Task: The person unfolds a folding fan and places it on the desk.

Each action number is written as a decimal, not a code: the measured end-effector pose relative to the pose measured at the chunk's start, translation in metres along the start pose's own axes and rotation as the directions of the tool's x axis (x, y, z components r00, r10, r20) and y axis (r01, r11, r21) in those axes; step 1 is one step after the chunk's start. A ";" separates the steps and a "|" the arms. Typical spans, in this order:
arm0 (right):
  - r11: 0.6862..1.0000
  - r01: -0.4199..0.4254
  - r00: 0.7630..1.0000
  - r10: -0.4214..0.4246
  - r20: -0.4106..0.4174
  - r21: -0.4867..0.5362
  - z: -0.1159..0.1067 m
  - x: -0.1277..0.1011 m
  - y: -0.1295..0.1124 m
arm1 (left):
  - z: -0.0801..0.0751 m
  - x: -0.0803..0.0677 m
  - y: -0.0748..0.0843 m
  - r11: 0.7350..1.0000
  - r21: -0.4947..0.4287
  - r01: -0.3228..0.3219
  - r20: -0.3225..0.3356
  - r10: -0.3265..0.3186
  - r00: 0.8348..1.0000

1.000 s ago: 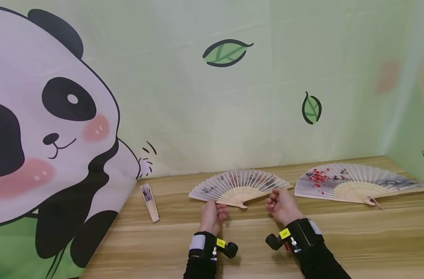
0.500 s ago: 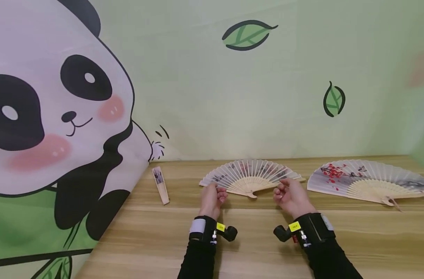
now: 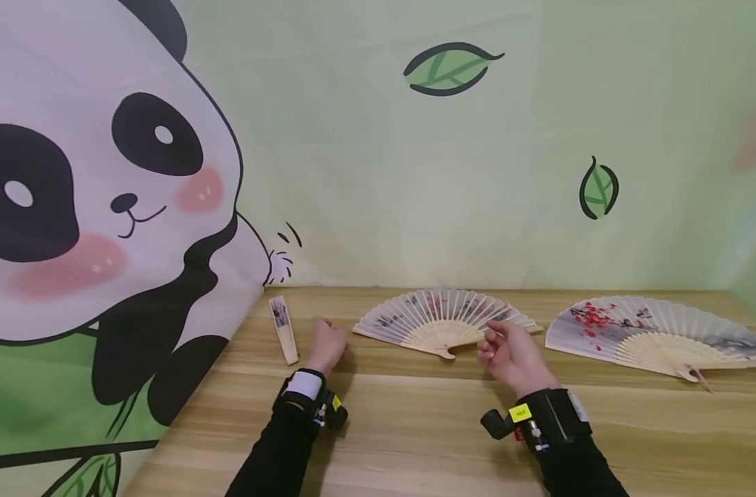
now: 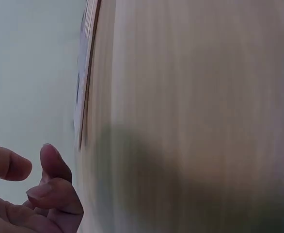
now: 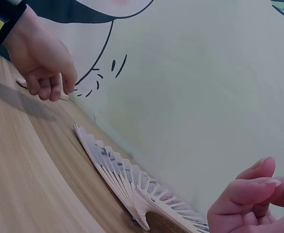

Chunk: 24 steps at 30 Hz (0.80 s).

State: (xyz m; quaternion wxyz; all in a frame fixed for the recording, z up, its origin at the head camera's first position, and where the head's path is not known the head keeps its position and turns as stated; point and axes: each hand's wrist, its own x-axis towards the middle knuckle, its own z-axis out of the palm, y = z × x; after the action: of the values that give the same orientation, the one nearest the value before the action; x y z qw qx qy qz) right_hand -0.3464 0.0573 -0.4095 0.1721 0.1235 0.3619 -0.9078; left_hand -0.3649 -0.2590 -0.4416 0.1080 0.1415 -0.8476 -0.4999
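Hands first: right hand (image 3: 511, 355) hovers above the wooden table (image 3: 415, 442), fingers loosely curled, gripping nothing; its fingertips hang just in front of the right edge of the small open fan (image 3: 442, 319), not clearly touching it. Right wrist view shows the same curled fingers (image 5: 244, 199) apart from the fan's ribs (image 5: 132, 187). Black sleeve and a wrist-worn camera with a yellow tag sit on each forearm.

Left hand (image 3: 326, 345) is further left, just right of the closed fan (image 3: 282, 329), near it but contact can't be confirmed. Fingers hang bent downward with nothing between them; the right wrist view shows it (image 5: 42, 58) as a loose droop over the tabletop, empty. Left wrist view is blurred, only bent fingertips (image 4: 50, 187) and wood grain readable.

Small open fan lies flat at table centre, spread wide, pivot toward the person, painted leaf toward the wall. Closed fan lies flat near the table's left edge, narrow end pointing toward the person, beside the panda backdrop (image 3: 92, 207).

Large open fan (image 3: 654, 328) with red blossoms lies flat to the right, well apart from both hands, a tassel at its pivot.

Behind everything, pale green wall cloth (image 3: 415, 172) with printed leaves.
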 end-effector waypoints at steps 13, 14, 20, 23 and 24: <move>0.999 0.010 0.999 -0.009 0.036 -0.045 0.010 -0.007 0.005 | -0.064 0.015 -0.026 0.894 0.446 0.037 -0.049 -0.017 0.999; 0.999 0.011 0.999 -0.010 0.037 -0.046 0.011 -0.007 0.007 | -0.066 0.015 -0.028 0.885 0.462 0.060 -0.052 -0.041 0.998; 0.996 0.032 0.996 -0.025 0.086 -0.078 0.020 -0.009 0.015 | -0.076 0.013 -0.029 0.844 0.505 0.180 -0.089 -0.156 0.984; 0.993 0.046 0.993 -0.035 0.110 -0.105 0.024 -0.008 0.018 | -0.079 0.013 -0.024 0.832 0.522 0.187 -0.081 -0.170 0.982; 0.992 0.047 0.993 -0.034 0.117 -0.113 0.025 -0.008 0.019 | -0.079 0.012 -0.022 0.828 0.532 0.180 -0.077 -0.165 0.983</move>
State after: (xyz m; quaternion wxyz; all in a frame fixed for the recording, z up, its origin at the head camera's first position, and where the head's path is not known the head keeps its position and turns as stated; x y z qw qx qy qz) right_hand -0.3338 0.0293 -0.4007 0.1810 0.0535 0.4058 -0.8943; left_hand -0.3480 -0.3381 -0.4224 0.0301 0.2488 -0.9356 -0.2489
